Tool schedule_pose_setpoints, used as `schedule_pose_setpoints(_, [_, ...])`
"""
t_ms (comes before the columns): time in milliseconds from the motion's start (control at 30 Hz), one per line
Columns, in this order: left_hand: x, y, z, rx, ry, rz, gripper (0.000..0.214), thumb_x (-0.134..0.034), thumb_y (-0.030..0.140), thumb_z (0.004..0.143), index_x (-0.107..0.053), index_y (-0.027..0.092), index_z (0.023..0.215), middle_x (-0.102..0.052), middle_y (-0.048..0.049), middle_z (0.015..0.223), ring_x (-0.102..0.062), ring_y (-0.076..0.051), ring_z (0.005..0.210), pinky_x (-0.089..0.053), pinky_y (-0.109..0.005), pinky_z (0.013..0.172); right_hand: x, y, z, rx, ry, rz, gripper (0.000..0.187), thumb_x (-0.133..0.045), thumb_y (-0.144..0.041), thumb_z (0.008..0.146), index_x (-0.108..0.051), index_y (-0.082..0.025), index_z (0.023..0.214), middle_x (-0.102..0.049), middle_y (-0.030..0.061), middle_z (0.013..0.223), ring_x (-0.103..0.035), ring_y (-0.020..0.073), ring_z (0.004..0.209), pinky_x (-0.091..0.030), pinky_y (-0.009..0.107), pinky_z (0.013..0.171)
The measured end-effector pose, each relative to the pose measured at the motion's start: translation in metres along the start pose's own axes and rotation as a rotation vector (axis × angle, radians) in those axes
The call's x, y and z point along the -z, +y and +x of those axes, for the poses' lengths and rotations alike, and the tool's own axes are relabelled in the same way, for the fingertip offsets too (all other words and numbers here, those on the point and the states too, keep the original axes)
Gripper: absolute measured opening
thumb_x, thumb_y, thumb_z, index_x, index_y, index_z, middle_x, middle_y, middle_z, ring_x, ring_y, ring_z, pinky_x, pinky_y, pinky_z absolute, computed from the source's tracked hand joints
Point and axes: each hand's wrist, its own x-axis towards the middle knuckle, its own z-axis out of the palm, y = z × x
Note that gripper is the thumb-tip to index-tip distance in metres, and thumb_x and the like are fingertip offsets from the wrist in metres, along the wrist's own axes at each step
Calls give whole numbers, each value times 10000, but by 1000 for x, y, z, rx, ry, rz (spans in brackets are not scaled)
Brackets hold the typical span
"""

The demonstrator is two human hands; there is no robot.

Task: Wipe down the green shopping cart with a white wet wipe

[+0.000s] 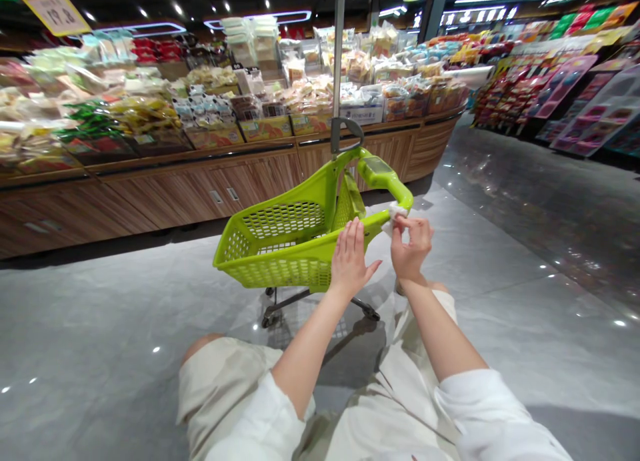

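Note:
A lime-green shopping cart stands on the grey floor in front of me, its basket holding nothing I can see. My left hand lies flat with fingers stretched out against the cart's near rim. My right hand pinches a small white cloth or tissue against the green handle bar. My knees in pale trousers show below.
A long wooden display counter piled with packaged foods runs behind the cart. A metal pole rises just beyond the cart. Shelves of colourful packets line the right aisle. Glossy floor opens to the right.

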Motion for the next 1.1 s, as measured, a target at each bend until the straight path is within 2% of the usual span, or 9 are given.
schedule_pose_setpoints(167, [2,-3,0,-12,-2,10,1023,-694,357,809,-46,89,1554,-285,-222,1595,-198,-314,1519,-277,-514,1217,-1,-7,-9,179,-253,57,168,-535,-167,922,-659,-228,1017,-679,49,921,-624,191,895,-406,377,906])
schedule_pose_setpoints(333, [0,-3,-2,16,8,7,1022,-682,432,828,-41,116,1559,-293,-218,1594,-235,-337,1506,-292,-551,1197,5,9,13,-36,3,8,158,-524,-207,910,-654,-232,996,-660,55,909,-602,233,931,-407,412,908])
schedule_pose_setpoints(400, [-2,-2,-2,20,20,7,1027,-679,439,828,-36,113,1558,-286,-223,1596,-231,-343,1506,-293,-560,1193,1,3,7,-49,6,3,160,-508,-215,917,-651,-233,988,-654,56,899,-606,238,929,-418,411,895])
schedule_pose_setpoints(533, [-1,-4,-3,0,28,21,1022,-679,369,822,-25,89,1556,-287,-235,1588,-214,-332,1513,-290,-539,1204,-6,-17,-19,104,-213,48,175,-514,-162,911,-654,-237,986,-674,50,894,-625,204,891,-405,388,896])
schedule_pose_setpoints(600, [1,-6,-4,-2,26,41,1011,-679,365,826,-39,79,1555,-298,-235,1583,-223,-327,1511,-288,-522,1210,-4,-15,-19,168,-267,61,195,-522,-134,901,-653,-235,1005,-688,48,926,-629,193,899,-386,390,925])
schedule_pose_setpoints(800, [0,-5,-6,17,22,68,1096,-736,487,786,-66,82,1552,-309,-231,1584,-237,-334,1506,-288,-529,1208,3,11,17,-30,39,-26,130,-516,-193,910,-634,-222,957,-660,59,891,-610,235,911,-404,406,888])
schedule_pose_setpoints(900, [0,-4,-6,23,28,64,1108,-731,501,787,-50,78,1552,-306,-244,1583,-234,-340,1507,-299,-543,1198,-1,4,4,20,-50,-8,134,-518,-181,911,-637,-222,957,-658,57,887,-608,228,910,-390,403,902])
schedule_pose_setpoints(1033, [4,-6,-6,17,26,85,1057,-714,430,815,-45,78,1553,-311,-247,1577,-246,-336,1504,-303,-533,1199,-1,-7,-18,262,-284,75,160,-522,-135,921,-642,-218,985,-683,44,911,-629,178,887,-372,375,934])
schedule_pose_setpoints(1100, [5,-7,-7,17,28,98,1055,-715,433,816,-49,81,1554,-320,-243,1574,-252,-335,1502,-307,-527,1198,2,-4,-13,288,-277,70,160,-523,-139,928,-639,-219,1003,-688,38,922,-633,171,890,-362,380,954])
